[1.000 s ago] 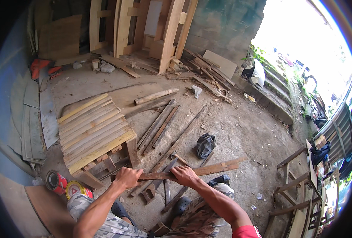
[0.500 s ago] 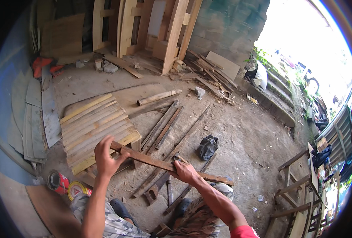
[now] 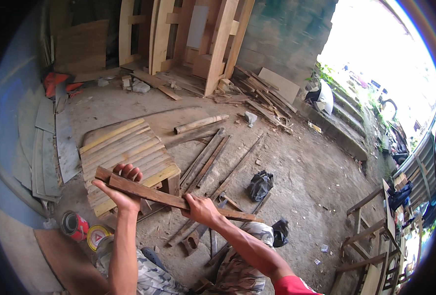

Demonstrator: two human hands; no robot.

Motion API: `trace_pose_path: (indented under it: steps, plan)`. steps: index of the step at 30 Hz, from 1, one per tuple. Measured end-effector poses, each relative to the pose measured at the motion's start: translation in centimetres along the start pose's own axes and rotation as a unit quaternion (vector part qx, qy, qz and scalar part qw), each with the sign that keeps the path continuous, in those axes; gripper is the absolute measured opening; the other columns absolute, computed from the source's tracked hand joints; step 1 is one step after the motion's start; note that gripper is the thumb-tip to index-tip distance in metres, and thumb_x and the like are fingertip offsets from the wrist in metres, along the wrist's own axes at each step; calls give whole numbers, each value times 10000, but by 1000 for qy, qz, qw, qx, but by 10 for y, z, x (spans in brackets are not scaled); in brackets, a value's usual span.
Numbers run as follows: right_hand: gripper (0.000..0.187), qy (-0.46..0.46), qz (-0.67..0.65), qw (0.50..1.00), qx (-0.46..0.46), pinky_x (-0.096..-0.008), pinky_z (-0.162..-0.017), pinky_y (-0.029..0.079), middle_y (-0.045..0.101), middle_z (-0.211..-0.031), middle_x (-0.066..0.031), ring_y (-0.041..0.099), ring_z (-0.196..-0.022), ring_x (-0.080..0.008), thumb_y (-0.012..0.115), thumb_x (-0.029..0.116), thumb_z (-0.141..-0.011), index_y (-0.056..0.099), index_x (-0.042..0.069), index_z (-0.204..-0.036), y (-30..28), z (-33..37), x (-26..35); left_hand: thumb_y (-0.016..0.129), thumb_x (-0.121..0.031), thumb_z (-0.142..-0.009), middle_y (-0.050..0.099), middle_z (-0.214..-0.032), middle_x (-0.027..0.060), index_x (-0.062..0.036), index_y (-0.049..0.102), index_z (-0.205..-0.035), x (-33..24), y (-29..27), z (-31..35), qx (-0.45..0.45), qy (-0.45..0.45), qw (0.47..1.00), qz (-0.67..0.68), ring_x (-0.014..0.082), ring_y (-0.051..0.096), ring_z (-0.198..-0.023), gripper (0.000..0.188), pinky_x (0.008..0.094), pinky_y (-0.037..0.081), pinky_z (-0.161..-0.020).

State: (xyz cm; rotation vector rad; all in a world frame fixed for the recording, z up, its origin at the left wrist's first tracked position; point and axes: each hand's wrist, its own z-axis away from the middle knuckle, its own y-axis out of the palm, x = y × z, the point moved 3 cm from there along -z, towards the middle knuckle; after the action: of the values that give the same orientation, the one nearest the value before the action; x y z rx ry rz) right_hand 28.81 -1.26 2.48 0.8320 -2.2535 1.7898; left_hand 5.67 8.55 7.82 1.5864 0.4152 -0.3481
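Two dark brown wooden strips, one lying against the other, slant across in front of my legs. Beneath their left end is my left hand, palm turned up, with the fingers curled up behind the wood. My right hand wraps round the strips farther along, past their middle. Their right end reaches over my camouflage-clad knee. On the ground below lies a handsaw, partly covered by my right arm and the wood. A slatted wooden pallet lies just beyond my left hand.
Long wooden strips lie on the dirt floor near a black plastic bag. Two paint cans stand at the left. A scrap wood pile lies far back, and wooden frames stand at the right.
My left hand has turned from a fingertip grip to palm up under the wood. Both hands and the wood have shifted left, and a second strip end now shows.
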Motion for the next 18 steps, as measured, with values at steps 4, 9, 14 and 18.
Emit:
trace_pose_path:
  steps: [4, 9, 14, 18]
  plan:
    - [419, 21, -31, 997, 71, -496, -776, 545, 667, -1016, -218, 660, -928, -423, 712, 309, -845, 482, 40, -1069, 14, -26, 27, 317, -980, -736, 707, -992, 95, -111, 562, -1193, -28, -15, -19, 41, 108, 990, -85, 251, 692, -847, 1012, 398, 571, -765]
    - [549, 56, -56, 990, 121, -495, -738, 565, 703, -885, -230, 690, -838, -431, 738, 384, -803, 519, 49, -1179, 31, -32, 27, 863, -446, -784, 708, -1077, 157, -95, 485, -1196, -20, -19, -17, 115, 158, 971, -138, 275, 730, -792, 660, 396, 603, -717]
    - [651, 60, -91, 983, 146, -493, -772, 565, 702, -950, -259, 697, -888, -437, 767, 428, -825, 515, 39, -1281, 35, -28, 26, 858, -414, -803, 702, -979, 126, -36, 574, -1074, -22, -7, 0, -17, 157, 968, -194, 261, 721, -739, 544, 377, 613, -668]
    - [649, 13, -180, 983, 42, -490, -836, 547, 696, -1048, -260, 677, -984, -463, 672, 495, -928, 490, 41, -1355, 44, -18, 22, 840, -385, -834, 703, -955, 122, -21, 597, -1039, -25, -5, 6, -32, 170, 966, -191, 265, 724, -744, 483, 384, 614, -674]
